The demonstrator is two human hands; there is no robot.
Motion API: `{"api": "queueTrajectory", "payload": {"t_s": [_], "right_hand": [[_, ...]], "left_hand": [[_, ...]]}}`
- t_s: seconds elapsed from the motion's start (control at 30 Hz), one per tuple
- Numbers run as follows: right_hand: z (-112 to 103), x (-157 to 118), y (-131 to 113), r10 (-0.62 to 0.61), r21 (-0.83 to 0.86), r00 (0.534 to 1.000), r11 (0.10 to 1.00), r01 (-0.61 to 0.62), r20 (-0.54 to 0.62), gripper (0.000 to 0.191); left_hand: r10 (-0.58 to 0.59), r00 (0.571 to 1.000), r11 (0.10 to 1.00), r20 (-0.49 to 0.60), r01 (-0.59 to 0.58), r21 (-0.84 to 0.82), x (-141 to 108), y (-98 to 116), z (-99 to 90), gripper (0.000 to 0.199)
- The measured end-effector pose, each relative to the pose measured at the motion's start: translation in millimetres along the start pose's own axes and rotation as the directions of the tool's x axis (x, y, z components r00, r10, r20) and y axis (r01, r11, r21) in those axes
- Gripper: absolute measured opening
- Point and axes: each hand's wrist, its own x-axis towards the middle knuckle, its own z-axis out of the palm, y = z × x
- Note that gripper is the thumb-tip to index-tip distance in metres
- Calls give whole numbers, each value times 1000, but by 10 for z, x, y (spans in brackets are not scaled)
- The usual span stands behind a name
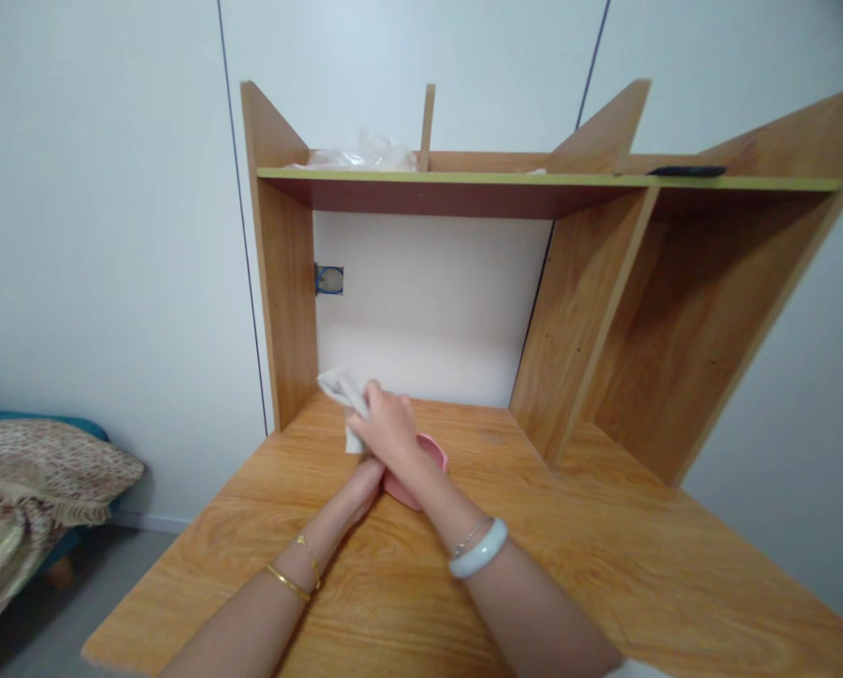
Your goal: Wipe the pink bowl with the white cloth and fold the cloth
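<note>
- a pale cloth (342, 388) is gripped in the right hand (387, 422)
- the left hand (366, 478) is partly hidden by the pink bowl (433, 452) on the table (576, 546); its grip cannot be told

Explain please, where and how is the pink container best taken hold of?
Probably by the exposed rim of the pink container, pinched from its right side: the curved edge shows there, whereas the left hand is at the left side and the right forearm crosses in front.
</note>
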Motion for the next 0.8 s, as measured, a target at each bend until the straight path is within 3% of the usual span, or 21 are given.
{"api": "queueTrajectory", "payload": {"t_s": [0.1, 0.17, 0.23, 0.33, 0.53, 0.67, 0.8], "right_hand": [[-327, 34, 490, 198, 37, 976, 980, -196, -95, 21], [-482, -20, 829, 302, 5, 945, 953, -304, -130, 22], [-551, -138, 1127, 379, -59, 915, 919, -389, -136, 23], [-492, -378, 1442, 454, -186, 887, 867, -462, -86, 20], [-183, -733, 1682, 395, -236, 916, 899, -370, 73, 13], [-131, -823, 1833, 233, -53, 937, 972, -227, 261, 15], [-151, -877, 2052, 165, 70, 934, 978, -197, 317, 26]], "left_hand": [[7, 996, 998, 84, -12, 65, -4, -23, 3, 35], [9, 997, 993, 75, -18, 121, 6, -48, -21, 34], [5, 998, 985, 64, -16, 171, 17, -76, -50, 33], [1, 997, 978, 79, -18, 208, 26, -103, -82, 33], [-26, 996, 977, 88, 7, 211, 27, -94, -111, 35], [-48, 993, 979, 104, 27, 201, 30, -78, -119, 36], [-50, 992, 969, 117, 20, 248, 14, -55, -102, 31]]}}
